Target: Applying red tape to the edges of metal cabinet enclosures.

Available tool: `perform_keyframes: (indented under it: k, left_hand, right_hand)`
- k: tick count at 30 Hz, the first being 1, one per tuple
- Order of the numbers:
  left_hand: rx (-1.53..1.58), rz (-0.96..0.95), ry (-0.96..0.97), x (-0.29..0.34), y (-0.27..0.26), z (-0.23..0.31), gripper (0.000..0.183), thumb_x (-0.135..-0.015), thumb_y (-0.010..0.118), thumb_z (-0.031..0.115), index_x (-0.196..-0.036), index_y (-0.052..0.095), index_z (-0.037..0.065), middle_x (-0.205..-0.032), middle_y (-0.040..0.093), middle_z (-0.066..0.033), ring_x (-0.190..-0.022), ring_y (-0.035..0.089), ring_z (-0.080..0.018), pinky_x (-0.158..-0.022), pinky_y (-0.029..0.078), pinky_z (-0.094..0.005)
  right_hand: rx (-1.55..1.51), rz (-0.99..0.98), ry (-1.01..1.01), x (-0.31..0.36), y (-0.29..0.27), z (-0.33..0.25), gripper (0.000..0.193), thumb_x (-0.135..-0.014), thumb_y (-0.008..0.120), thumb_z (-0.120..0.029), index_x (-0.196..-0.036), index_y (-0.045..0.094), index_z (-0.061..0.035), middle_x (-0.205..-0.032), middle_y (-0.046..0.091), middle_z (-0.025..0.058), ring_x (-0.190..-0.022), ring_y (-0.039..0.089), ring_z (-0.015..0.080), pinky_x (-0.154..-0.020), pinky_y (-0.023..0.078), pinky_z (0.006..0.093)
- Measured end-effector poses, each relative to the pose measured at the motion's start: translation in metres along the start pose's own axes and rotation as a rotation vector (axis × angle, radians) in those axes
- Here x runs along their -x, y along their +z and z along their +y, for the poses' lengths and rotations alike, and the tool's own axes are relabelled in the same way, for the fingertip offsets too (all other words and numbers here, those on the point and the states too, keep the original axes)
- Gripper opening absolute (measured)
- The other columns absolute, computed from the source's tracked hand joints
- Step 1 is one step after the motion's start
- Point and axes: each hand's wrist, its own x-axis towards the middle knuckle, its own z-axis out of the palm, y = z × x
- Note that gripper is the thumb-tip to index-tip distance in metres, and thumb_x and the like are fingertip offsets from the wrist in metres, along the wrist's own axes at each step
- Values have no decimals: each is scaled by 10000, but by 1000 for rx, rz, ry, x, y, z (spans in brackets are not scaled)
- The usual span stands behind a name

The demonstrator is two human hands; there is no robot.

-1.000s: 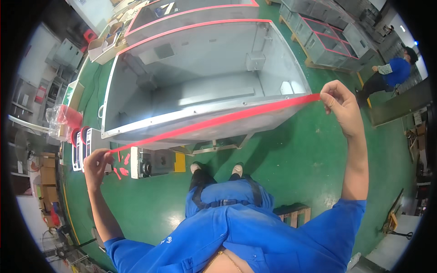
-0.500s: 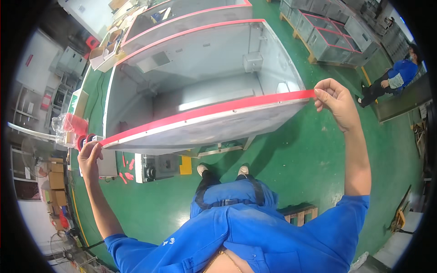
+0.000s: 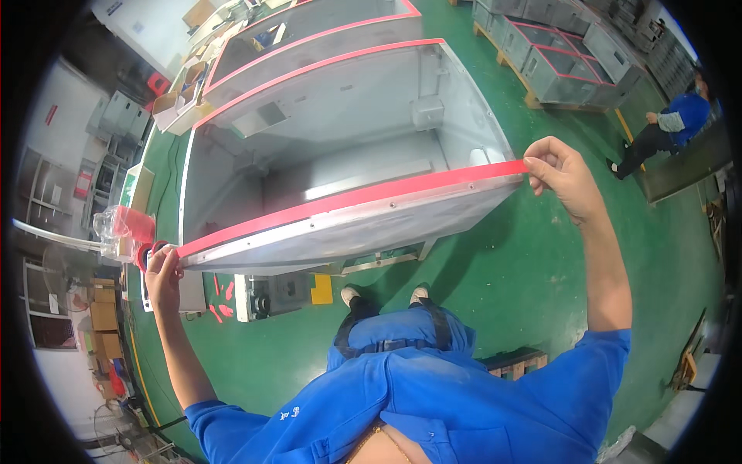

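Note:
A long strip of red tape (image 3: 363, 196) runs along the near rim of a large grey metal box (image 3: 348, 224), whose open top faces up. At the strip's left end, beside the box's near left corner, my left hand (image 3: 163, 274) pinches the tape. My right hand (image 3: 563, 174) holds the other end between thumb and fingers, just past the near right corner. Whether the tape is stuck down or only laid over the rim, I cannot tell. The far rim (image 3: 325, 76) also bears red tape, while the left and right rims show bare metal with small holes.
Behind stands another grey box (image 3: 309, 58) with red-taped rims. More boxes (image 3: 568, 73) sit on a pallet at the back right, where a person in blue (image 3: 672, 127) is. Tape rolls (image 3: 147, 254) lie by my left hand. Red scraps (image 3: 222, 301) and a wooden pallet (image 3: 519, 363) are lower down.
My view has shifted slightly, and the box and both hands sit a little differently in it. Both hands still hold the tape ends. The person at right has moved a little.

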Motion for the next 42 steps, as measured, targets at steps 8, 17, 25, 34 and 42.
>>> perform_keyframes:
  k: [8,17,25,34,42]
  left_hand:
    - [-107,34,5,-5,1,-1,100,-828,574,93,-902,558,28,-721,527,1,-574,452,-44,-465,328,-167]
    - [-123,42,-60,-6,-7,-3,90,-841,569,141,-850,560,52,-685,516,22,-578,460,-27,-452,317,-150]
    - [-162,44,-52,1,2,6,97,-847,559,163,-814,547,72,-660,508,27,-559,448,-14,-427,289,-133]
    - [-144,22,-78,-1,-2,5,75,-831,562,131,-790,549,69,-649,491,36,-537,418,-1,-417,271,-128]
    - [-161,73,-99,1,9,11,58,-817,570,111,-780,553,70,-667,499,46,-542,418,10,-444,300,-102]
  right_hand:
    - [90,-35,47,-4,-6,0,138,-800,600,-163,-796,541,-38,-670,526,4,-589,488,67,-504,404,204]
    - [197,-111,63,-11,-11,3,143,-789,594,-162,-799,556,-24,-694,543,15,-588,466,68,-504,367,207]
    - [299,-155,6,-16,-10,3,135,-782,601,-152,-774,555,-26,-691,537,-4,-620,465,61,-534,364,208]
    - [310,-225,43,-22,-15,4,133,-773,602,-139,-768,559,-14,-732,557,20,-696,504,91,-643,406,235]
    - [331,-222,64,-24,-16,2,177,-744,601,-166,-783,593,6,-748,584,64,-708,530,127,-631,416,263]
